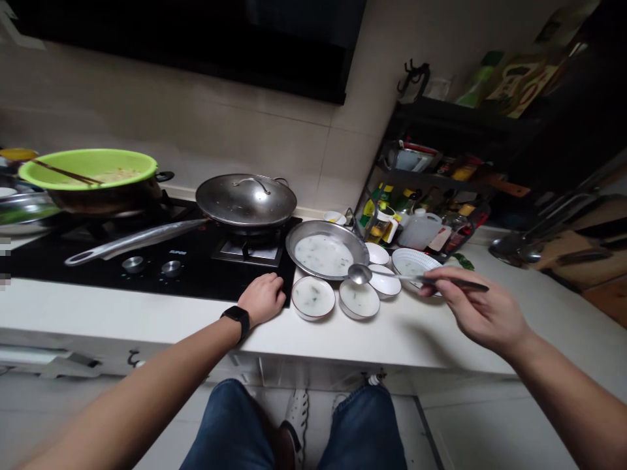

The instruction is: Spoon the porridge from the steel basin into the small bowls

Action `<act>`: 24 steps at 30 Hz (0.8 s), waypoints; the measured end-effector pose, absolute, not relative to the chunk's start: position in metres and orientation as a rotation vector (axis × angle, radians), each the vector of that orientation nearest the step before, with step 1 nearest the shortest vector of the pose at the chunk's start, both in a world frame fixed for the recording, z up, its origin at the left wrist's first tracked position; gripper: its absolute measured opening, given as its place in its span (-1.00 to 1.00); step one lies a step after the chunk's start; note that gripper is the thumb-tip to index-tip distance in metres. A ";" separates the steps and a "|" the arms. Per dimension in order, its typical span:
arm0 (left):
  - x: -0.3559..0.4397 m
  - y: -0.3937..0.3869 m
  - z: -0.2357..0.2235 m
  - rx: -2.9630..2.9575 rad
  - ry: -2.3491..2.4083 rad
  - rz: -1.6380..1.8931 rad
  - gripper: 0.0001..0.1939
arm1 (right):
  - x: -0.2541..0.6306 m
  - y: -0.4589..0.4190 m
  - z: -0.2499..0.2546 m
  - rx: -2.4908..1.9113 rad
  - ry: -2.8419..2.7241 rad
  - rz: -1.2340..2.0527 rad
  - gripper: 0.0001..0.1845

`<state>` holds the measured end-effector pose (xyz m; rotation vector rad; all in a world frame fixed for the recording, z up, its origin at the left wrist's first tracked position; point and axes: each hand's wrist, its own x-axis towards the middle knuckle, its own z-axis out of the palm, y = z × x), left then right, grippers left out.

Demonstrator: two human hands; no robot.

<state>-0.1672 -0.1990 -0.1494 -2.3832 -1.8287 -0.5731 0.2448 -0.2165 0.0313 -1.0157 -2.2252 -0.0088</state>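
My right hand [482, 310] grips the dark handle of a metal ladle [360, 274]. The ladle's bowl is over the far rim of a small bowl of whitish soup [360, 300] with green bits. A similar soup bowl [313, 299] stands to its left. Behind them sits a wide metal basin [294, 251] of the same pale soup. My left hand [263, 298], fingers curled in and apparently holding nothing, rests at the stove's front right edge beside the left bowl. White bowls [385, 282] and a patterned plate [416, 256] with some soup stand near the ladle's handle.
On the black gas stove [161, 287] stand a lidded wok [247, 199], its long handle pointing left, and a pot under a green basin [88, 156] with chopsticks. A rack [441, 117] of bottles stands behind the plate. Knives and utensils are far right.
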 end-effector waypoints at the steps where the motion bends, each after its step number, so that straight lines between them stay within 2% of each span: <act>1: -0.167 -0.199 -0.150 -2.381 -1.827 -0.571 -0.86 | 0.252 -0.223 0.024 -1.026 -2.219 0.031 -0.72; 8: -0.169 -0.198 -0.152 -2.370 -1.808 -0.566 -0.86 | 0.260 -0.229 -0.029 -1.070 -2.086 0.135 -0.67; 13: -0.169 -0.198 -0.153 -2.365 -1.795 -0.564 -0.86 | 0.251 -0.223 -0.045 -1.282 -1.632 0.613 -0.48; 15: -0.169 -0.198 -0.153 -2.364 -1.793 -0.568 -0.86 | 0.250 -0.220 -0.046 -1.311 -1.412 0.812 -0.47; 21: -0.170 -0.198 -0.153 -2.364 -1.793 -0.583 -0.87 | 0.253 -0.215 -0.038 -1.429 -0.968 1.024 -0.84; 24: -0.169 -0.198 -0.153 -2.365 -1.796 -0.575 -0.87 | 0.256 -0.216 -0.027 -1.431 -0.921 1.030 -0.91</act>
